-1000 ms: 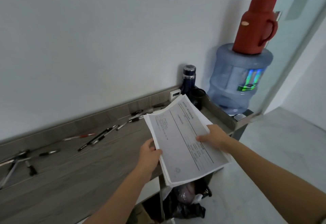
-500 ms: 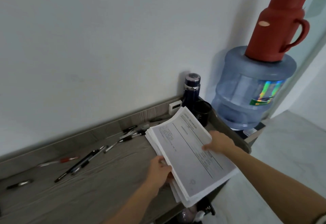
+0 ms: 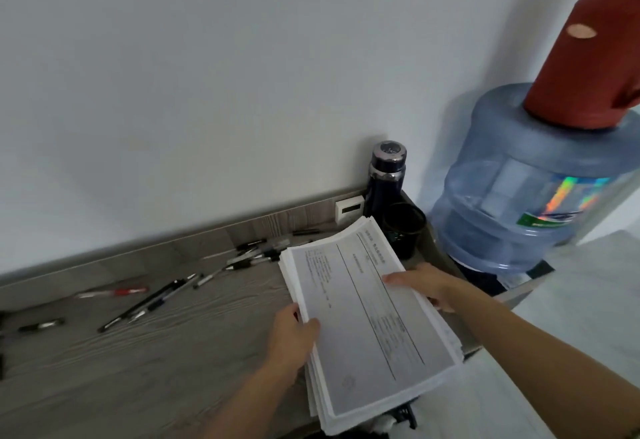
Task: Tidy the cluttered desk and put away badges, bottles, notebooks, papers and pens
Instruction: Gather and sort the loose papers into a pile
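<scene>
A thick stack of printed papers (image 3: 360, 321) sits low over the right end of the grey wooden desk (image 3: 138, 352), its near corner jutting past the desk edge. My left hand (image 3: 294, 338) grips the stack's left edge, thumb on the top sheet. My right hand (image 3: 426, 283) holds the right edge with fingers laid on the top sheet. Several pens (image 3: 152, 303) lie scattered along the back of the desk, one of them red (image 3: 114, 292). A dark blue bottle (image 3: 386, 175) stands in the back right corner beside a black cup (image 3: 403, 227).
A large blue water jug (image 3: 530, 203) stands just right of the desk with a red thermos (image 3: 595, 51) on top. A small white device (image 3: 349, 208) leans on the desk's back ledge. Dark bags show under the desk's near right corner. Pale floor lies to the right.
Both hands have carried the paper stack left and down, from beyond the desk's right end to lie over the desk surface. The view has moved closer to the corner.
</scene>
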A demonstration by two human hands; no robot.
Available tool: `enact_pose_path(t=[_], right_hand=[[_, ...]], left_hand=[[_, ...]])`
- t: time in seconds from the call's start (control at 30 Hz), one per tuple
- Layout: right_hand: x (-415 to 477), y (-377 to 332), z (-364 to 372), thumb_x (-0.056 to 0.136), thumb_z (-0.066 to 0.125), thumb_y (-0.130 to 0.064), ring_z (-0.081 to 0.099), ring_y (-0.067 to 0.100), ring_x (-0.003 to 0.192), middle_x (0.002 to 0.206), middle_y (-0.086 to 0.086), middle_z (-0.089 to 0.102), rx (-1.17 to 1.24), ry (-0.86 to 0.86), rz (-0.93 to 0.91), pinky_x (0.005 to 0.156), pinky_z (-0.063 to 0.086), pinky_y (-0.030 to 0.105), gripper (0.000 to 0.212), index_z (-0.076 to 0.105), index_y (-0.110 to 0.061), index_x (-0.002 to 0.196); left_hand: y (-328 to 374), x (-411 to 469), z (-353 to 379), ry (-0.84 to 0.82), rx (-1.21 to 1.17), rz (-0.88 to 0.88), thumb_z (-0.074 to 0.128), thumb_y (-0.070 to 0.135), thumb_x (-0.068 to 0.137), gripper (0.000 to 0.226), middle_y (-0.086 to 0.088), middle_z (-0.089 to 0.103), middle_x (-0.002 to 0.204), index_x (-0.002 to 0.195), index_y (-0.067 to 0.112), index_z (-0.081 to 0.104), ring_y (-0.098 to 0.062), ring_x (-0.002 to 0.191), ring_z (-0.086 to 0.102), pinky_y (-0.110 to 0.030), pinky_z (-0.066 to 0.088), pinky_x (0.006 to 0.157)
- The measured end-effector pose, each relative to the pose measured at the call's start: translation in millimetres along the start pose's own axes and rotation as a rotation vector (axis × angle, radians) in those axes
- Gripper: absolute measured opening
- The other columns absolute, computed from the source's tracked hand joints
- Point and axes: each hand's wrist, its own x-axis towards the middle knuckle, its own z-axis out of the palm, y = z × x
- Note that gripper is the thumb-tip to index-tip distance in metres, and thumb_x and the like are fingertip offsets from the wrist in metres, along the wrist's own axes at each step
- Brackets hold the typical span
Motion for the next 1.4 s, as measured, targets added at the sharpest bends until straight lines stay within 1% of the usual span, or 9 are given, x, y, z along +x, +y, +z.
enact_pose_path(t=[0.23, 0.53, 0.63, 0.77, 0.83, 0.93, 1.0, 1.13, 1.4], right_hand=[[11.4, 5.9, 21.4, 0.079, 0.078, -0.037, 0.072, 0.015, 0.086, 0.099, -0.004, 0.072, -0.249, 0.068, -0.233, 0.083, 0.059, 0.040, 0.032, 0.066, -0.024, 0.106], [8.2, 4.7, 12.9, 0.077, 0.080, -0.028, 0.070, 0.035, 0.092, 0.109, 0.017, 0.068, 0.367, -0.009, -0.113, 0.076, 0.058, 0.048, 0.065, 0.048, -0.011, 0.132], [-3.2, -0.2, 8.8, 0.081, 0.076, -0.020, 0.071, 0.036, 0.092, 0.101, 0.018, 0.073, 0.234, -0.179, -0.046, 0.086, 0.056, 0.053, 0.044, 0.060, -0.010, 0.121], [-19.4, -11.4, 11.2, 0.085, 0.071, -0.013, 0.069, 0.028, 0.095, 0.105, 0.012, 0.070, 0.030, -0.176, -0.191, 0.086, 0.057, 0.044, 0.033, 0.059, -0.011, 0.115], [-34.9, -20.7, 10.5, 0.089, 0.067, -0.012, 0.071, 0.025, 0.093, 0.103, 0.009, 0.072, 0.053, -0.207, -0.314, 0.085, 0.058, 0.043, 0.020, 0.062, -0.014, 0.109], [-61.5, -37.8, 7.5, 0.092, 0.063, -0.011, 0.072, 0.022, 0.095, 0.103, 0.006, 0.075, 0.105, -0.302, -0.537, 0.081, 0.059, 0.037, 0.018, 0.067, -0.014, 0.109], [-73.6, -51.4, 5.6, 0.092, 0.063, -0.011, 0.071, 0.021, 0.099, 0.106, 0.004, 0.074, 0.118, -0.325, -0.661, 0.082, 0.058, 0.034, 0.020, 0.068, -0.012, 0.111], [-76.5, -74.7, 7.8, 0.088, 0.066, -0.005, 0.070, 0.019, 0.103, 0.110, 0.001, 0.073, 0.125, -0.321, -0.793, 0.085, 0.058, 0.036, 0.026, 0.068, -0.017, 0.111], [-56.3, -72.4, 26.1, 0.073, 0.077, 0.000, 0.069, 0.023, 0.105, 0.109, 0.004, 0.074, 0.115, -0.332, -0.841, 0.085, 0.058, 0.037, 0.040, 0.069, -0.018, 0.108]], left_hand=[[-6.6, -7.2, 5.1, 0.106, 0.132, 0.059, 0.051, -0.012, 0.083, 0.042, 0.003, 0.068, 0.101, 0.114, 0.012, 0.065, -0.009, 0.086, 0.064, -0.012, 0.052, 0.064], [-15.0, -9.3, 12.1, 0.198, 0.137, 0.060, 0.055, -0.012, 0.083, 0.041, -0.001, 0.068, 0.103, 0.115, 0.012, 0.065, -0.012, 0.085, 0.063, -0.010, 0.048, 0.061], [-12.8, -12.2, 10.7, 0.204, 0.106, 0.042, 0.053, -0.013, 0.082, 0.043, -0.002, 0.070, 0.102, 0.116, 0.012, 0.066, -0.011, 0.083, 0.065, -0.012, 0.051, 0.062], [-12.2, -13.7, -0.5, 0.191, -0.077, 0.012, 0.061, -0.014, 0.080, 0.036, -0.012, 0.071, 0.104, 0.101, 0.015, 0.067, -0.012, 0.079, 0.067, -0.017, 0.054, 0.059], [-7.2, -13.7, -10.6, 0.187, -0.239, 0.031, 0.076, -0.005, 0.074, 0.036, -0.010, 0.070, 0.105, 0.102, 0.013, 0.062, -0.016, 0.084, 0.068, -0.023, 0.056, 0.064], [21.2, -18.5, -32.3, 0.123, -0.441, 0.104, 0.097, 0.037, 0.039, 0.084, -0.012, 0.071, 0.109, 0.110, 0.009, 0.061, -0.029, 0.094, 0.070, -0.040, 0.060, 0.075], [48.9, -24.1, -51.6, 0.024, -0.537, 0.194, 0.097, 0.045, 0.028, 0.096, -0.014, 0.072, 0.108, 0.110, 0.009, 0.064, -0.031, 0.094, 0.070, -0.044, 0.060, 0.074], [89.5, -36.8, -80.9, -0.004, -0.399, 0.399, 0.094, 0.036, 0.043, 0.079, -0.012, 0.071, 0.112, 0.112, 0.011, 0.065, -0.030, 0.101, 0.068, -0.045, 0.058, 0.078], [71.0, -47.7, -87.9, 0.071, -0.220, 0.492, 0.090, 0.022, 0.051, 0.046, -0.006, 0.074, 0.104, 0.094, 0.024, 0.075, -0.026, 0.101, 0.069, -0.038, 0.058, 0.082]])
